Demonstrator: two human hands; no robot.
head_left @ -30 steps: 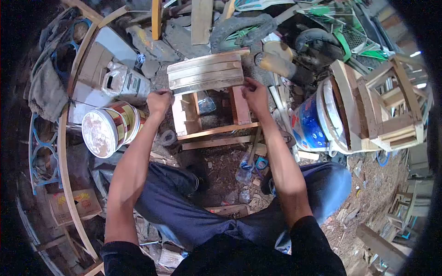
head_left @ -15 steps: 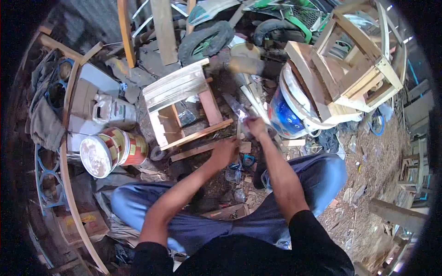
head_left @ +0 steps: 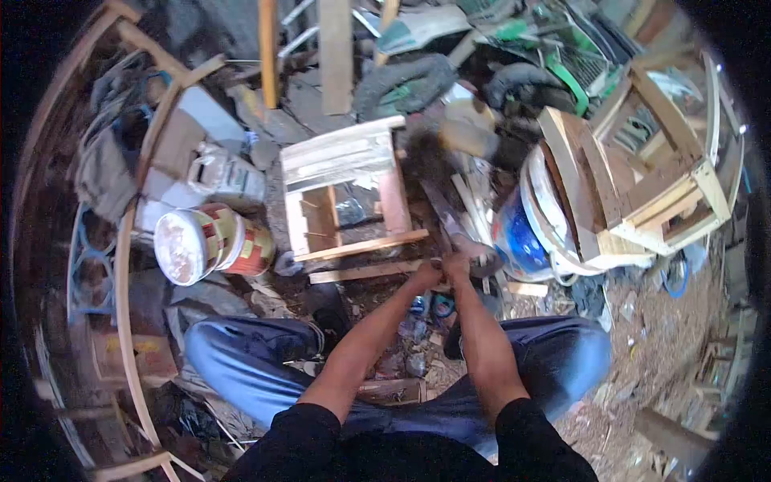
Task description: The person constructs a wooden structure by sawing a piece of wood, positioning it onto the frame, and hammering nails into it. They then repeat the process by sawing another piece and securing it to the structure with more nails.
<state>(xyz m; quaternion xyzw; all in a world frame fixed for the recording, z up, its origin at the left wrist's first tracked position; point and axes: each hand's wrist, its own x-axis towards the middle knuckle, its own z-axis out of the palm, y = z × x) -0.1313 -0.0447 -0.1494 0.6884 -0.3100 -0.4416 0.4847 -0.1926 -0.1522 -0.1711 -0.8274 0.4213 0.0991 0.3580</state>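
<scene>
My left hand [head_left: 426, 275] is closed at the right end of a narrow wooden strip [head_left: 365, 271] lying on the ground; what its fingers hold is hidden. Right against it, my right hand [head_left: 456, 266] is closed too, its contents too small and blurred to make out. Just beyond the right hand lies what looks like a handsaw [head_left: 441, 205], its long blade pointing away and its brownish handle end near my knuckles. A small wooden frame with a slatted top [head_left: 341, 165] stands ahead, to the left of the saw.
A blue-and-white bucket [head_left: 518, 235] at right carries a larger wooden frame [head_left: 634, 181]. At left are a red-and-yellow paint bucket [head_left: 183, 245] and a white jug [head_left: 229, 175]. Wheels and green machine parts [head_left: 566, 76] fill the back. Wood scraps and a blue tape-like roll [head_left: 442, 304] litter the ground.
My right hand has left the saw's handle and come in beside my left hand. The saw stays on the ground. The view has shifted, so the scene sits further right and lower.
</scene>
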